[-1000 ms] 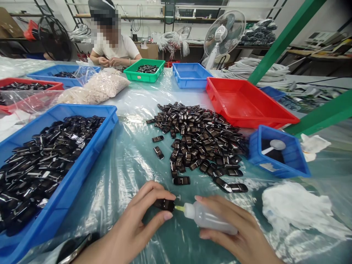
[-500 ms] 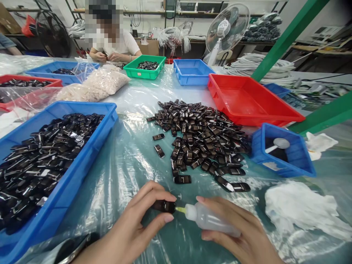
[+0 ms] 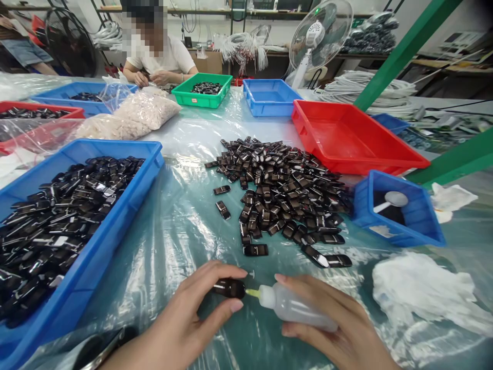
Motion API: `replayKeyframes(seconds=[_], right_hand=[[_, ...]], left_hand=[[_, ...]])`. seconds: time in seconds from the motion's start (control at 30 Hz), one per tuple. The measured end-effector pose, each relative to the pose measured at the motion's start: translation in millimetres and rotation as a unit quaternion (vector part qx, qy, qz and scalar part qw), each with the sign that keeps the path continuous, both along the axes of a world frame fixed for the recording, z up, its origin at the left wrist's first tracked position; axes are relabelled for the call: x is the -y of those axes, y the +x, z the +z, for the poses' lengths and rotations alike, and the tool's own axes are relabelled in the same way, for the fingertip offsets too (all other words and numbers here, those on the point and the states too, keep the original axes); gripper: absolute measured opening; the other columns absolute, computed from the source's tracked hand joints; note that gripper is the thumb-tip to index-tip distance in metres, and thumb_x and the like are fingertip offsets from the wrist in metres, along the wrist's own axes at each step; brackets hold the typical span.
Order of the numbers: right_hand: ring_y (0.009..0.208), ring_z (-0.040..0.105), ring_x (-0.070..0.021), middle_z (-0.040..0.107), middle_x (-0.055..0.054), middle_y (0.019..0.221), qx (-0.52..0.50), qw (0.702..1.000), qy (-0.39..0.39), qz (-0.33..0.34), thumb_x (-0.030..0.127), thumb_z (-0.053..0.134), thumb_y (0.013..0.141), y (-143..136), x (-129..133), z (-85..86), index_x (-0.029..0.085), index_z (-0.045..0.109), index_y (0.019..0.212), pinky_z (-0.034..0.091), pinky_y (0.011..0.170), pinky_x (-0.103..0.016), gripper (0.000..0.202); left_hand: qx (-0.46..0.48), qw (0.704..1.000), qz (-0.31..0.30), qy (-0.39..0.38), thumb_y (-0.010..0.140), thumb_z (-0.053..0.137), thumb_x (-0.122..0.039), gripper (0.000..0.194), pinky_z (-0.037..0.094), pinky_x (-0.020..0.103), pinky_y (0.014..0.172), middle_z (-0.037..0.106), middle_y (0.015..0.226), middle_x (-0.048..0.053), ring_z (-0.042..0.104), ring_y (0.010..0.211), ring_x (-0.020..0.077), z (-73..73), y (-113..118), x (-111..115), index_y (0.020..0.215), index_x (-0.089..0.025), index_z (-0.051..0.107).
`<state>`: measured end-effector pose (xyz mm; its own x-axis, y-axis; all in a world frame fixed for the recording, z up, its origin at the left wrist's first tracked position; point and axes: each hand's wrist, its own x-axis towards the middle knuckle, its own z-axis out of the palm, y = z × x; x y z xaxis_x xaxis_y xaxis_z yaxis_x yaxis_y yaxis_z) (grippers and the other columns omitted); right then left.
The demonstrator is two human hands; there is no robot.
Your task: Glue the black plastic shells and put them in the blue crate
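Note:
Between the thumb and fingers of my left hand (image 3: pixel 206 308) is a small glossy black casing (image 3: pixel 230 288), rounded at its right end. My right hand (image 3: pixel 331 316) grips a translucent squeeze bottle (image 3: pixel 298 307) lying on its side, with a white cap and a thin yellow-green nozzle (image 3: pixel 252 293). The nozzle's tip points left and meets the casing's right end, or nearly so; I cannot tell whether it is inside. Beyond my hands lies a heap of similar black casings (image 3: pixel 281 185), with one casing (image 3: pixel 256 250) closest to my left hand.
A long blue bin (image 3: pixel 127 203) full of black casings stands left. To the right are an open red tray (image 3: pixel 354 139), a small blue bin (image 3: pixel 418 216) holding a scoop, and a crumpled white cloth (image 3: pixel 427 293). Opposite, a person (image 3: pixel 162 56) works behind a green tray (image 3: pixel 202 90).
Both hands, the casing and the bottle stay almost in place. The camera view has shifted slightly. A person at the far left back has come further into view.

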<state>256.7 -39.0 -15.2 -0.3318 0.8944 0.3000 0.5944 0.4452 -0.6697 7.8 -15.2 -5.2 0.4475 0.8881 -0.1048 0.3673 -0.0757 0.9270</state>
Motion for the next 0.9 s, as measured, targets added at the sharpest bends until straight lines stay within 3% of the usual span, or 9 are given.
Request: replayKeyframes(seconds=[0.07, 0.23, 0.43, 0.63, 0.9], right_hand=[[0.079, 0.072, -0.0155, 0.072, 0.000, 0.099, -0.004, 1.000, -0.006, 0.004, 0.037, 0.068, 0.084, -0.3, -0.3, -0.1, 0.039, 0.056, 0.127, 0.059, 0.066, -0.020, 0.045], [0.078, 0.072, -0.0147, 0.072, 0.000, 0.096, 0.001, 1.000, 0.015, -0.009, 0.035, 0.070, 0.082, -2.0, -0.3, 0.7, 0.036, 0.061, 0.123, 0.059, 0.068, -0.021, 0.041], [0.076, 0.071, -0.0155, 0.071, -0.002, 0.095, 0.002, 0.999, 0.034, -0.004, 0.036, 0.068, 0.084, -1.2, -0.4, -2.2, 0.034, 0.060, 0.123, 0.059, 0.065, -0.022, 0.040], [0.079, 0.070, -0.0165, 0.070, -0.003, 0.097, 0.011, 0.999, 0.034, 0.016, 0.038, 0.064, 0.087, 4.2, 0.2, -8.9, 0.035, 0.055, 0.129, 0.059, 0.069, -0.024, 0.043], [0.081, 0.070, -0.0159, 0.071, -0.002, 0.099, 0.018, 0.999, 0.028, 0.018, 0.036, 0.063, 0.088, 3.3, 0.4, -5.5, 0.035, 0.054, 0.130, 0.058, 0.071, -0.024, 0.043]], left_hand=[[-0.018, 1.000, 0.000, -0.014, 0.094, 0.053, -0.033, 0.027, 0.049, 0.035, 0.080, 0.064, 0.111, 0.003, 0.060, 0.101, 0.0254, -0.5, 0.6, -1.6, 0.120, -0.035, 0.056], [-0.041, 0.998, -0.046, -0.007, 0.097, 0.045, -0.031, 0.020, 0.048, 0.035, 0.079, 0.062, 0.100, 0.005, 0.060, 0.094, 0.0240, 3.0, 1.1, -4.6, 0.111, -0.028, 0.060], [-0.016, 0.999, -0.014, -0.037, 0.098, 0.042, -0.035, 0.025, 0.045, 0.033, 0.082, 0.056, 0.103, 0.003, 0.058, 0.096, 0.0238, 9.5, 0.6, -0.3, 0.118, -0.037, 0.057], [0.002, 0.999, -0.041, -0.032, 0.098, 0.045, -0.029, 0.025, 0.044, 0.031, 0.084, 0.055, 0.107, 0.002, 0.056, 0.099, 0.0226, 5.6, -1.8, 0.1, 0.119, -0.038, 0.056], [-0.011, 0.997, -0.069, -0.020, 0.099, 0.045, -0.028, 0.025, 0.044, 0.031, 0.084, 0.053, 0.108, 0.002, 0.055, 0.100, 0.0217, 4.8, -4.3, -1.8, 0.121, -0.038, 0.053]])
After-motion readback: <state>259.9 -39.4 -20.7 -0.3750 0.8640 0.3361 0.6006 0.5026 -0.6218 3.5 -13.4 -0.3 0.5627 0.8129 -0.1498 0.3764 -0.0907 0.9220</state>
